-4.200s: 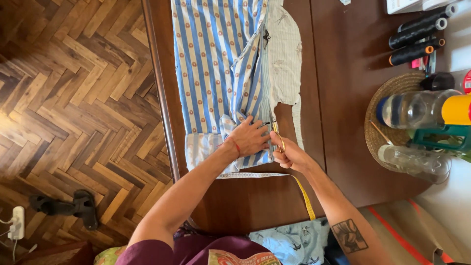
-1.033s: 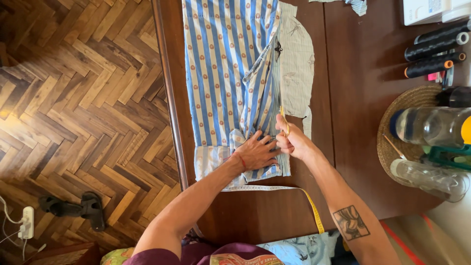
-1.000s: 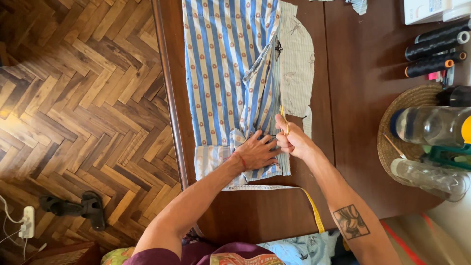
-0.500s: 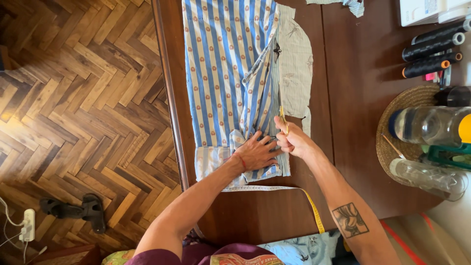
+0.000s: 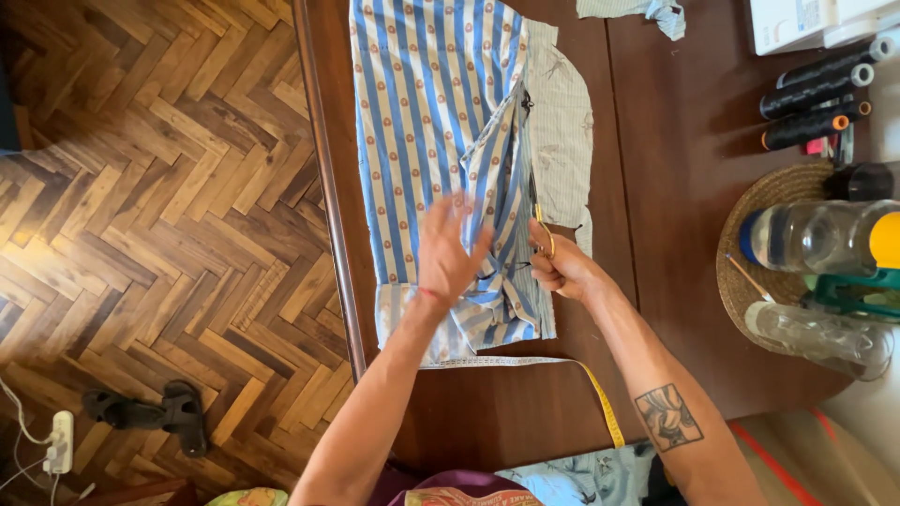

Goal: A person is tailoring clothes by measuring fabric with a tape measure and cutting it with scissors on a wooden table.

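Note:
A blue and white striped fabric (image 5: 431, 122) with small orange dots lies along the dark wooden table (image 5: 675, 169). My left hand (image 5: 448, 255) hovers blurred over its lower part, fingers spread. My right hand (image 5: 562, 270) grips gold-handled scissors (image 5: 542, 234) at the fabric's right edge, blades pointing away from me along that edge. A pale checked fabric piece (image 5: 561, 141) lies beside the striped one. A tape measure (image 5: 562, 375) runs below the fabric's near end, white turning yellow.
Dark thread spools (image 5: 816, 94) lie at the far right. A woven tray (image 5: 750, 253) holds plastic bottles (image 5: 816, 236). A white machine (image 5: 806, 19) sits at the top right. Sandals (image 5: 150, 412) and a power strip (image 5: 58, 440) lie on the herringbone floor.
My left hand has lifted off the fabric and moved up with fingers spread. The right hand with the scissors has stayed at the fabric's edge.

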